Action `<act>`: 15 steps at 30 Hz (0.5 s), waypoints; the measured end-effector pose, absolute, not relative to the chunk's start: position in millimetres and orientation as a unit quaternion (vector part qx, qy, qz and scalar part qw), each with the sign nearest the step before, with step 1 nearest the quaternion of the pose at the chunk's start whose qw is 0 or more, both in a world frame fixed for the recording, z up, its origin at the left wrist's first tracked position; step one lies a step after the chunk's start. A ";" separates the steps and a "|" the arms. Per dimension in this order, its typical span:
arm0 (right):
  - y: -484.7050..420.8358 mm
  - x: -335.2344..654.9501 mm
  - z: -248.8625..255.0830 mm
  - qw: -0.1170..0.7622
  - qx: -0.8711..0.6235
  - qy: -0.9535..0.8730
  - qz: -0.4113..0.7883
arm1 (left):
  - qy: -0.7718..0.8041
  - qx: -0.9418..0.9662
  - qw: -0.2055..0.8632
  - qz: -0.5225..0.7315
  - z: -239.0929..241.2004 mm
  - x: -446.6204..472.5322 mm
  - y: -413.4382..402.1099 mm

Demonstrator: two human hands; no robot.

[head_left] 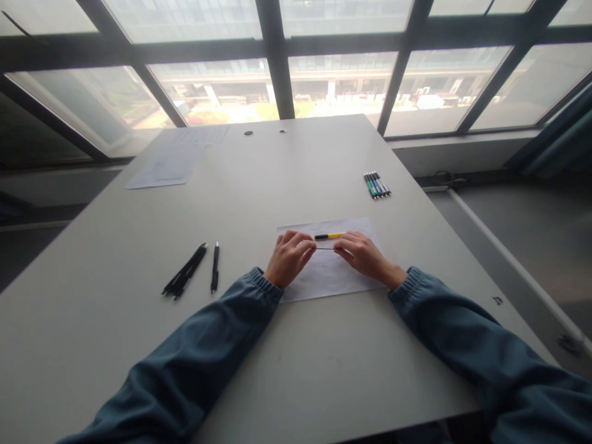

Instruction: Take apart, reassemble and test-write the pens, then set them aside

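Observation:
Between my two hands stretches a thin dark rod (325, 248) that looks like a pen refill, held level above a white sheet of paper (333, 277). My left hand (290, 254) pinches its left end between thumb and fingers. The right end is pinched the same way by my right hand (361, 251). Just beyond the rod lies a yellow and black pen (327, 236), its ends close to my fingers and its right end partly covered by my right hand. Fingertips hide both ends of the rod.
To the left lie a bunch of black pens (185, 272) and a single black pen (215, 267). Several pens with green, blue and grey parts (377, 185) rest in a row at right. Papers (166, 163) lie far left on the white table (296, 172). A small dark item (497, 300) sits near the right edge.

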State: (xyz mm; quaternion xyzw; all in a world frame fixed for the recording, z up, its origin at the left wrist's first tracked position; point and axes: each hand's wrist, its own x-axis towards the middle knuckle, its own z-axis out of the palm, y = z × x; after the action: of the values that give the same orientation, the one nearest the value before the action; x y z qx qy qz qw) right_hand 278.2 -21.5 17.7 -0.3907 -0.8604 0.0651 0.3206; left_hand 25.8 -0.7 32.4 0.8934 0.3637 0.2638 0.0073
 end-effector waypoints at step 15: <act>-23.1 276.6 15.8 0.344 -0.378 -0.854 0.094 | 0.352 0.872 0.074 0.332 23.6 24.1 3.1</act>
State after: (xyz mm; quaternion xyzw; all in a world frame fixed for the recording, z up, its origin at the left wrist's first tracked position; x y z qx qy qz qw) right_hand 276.6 -23.1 15.8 -0.3780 -0.8543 0.0941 0.3443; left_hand 24.1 3.1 23.6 0.8720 0.3522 0.3319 0.0740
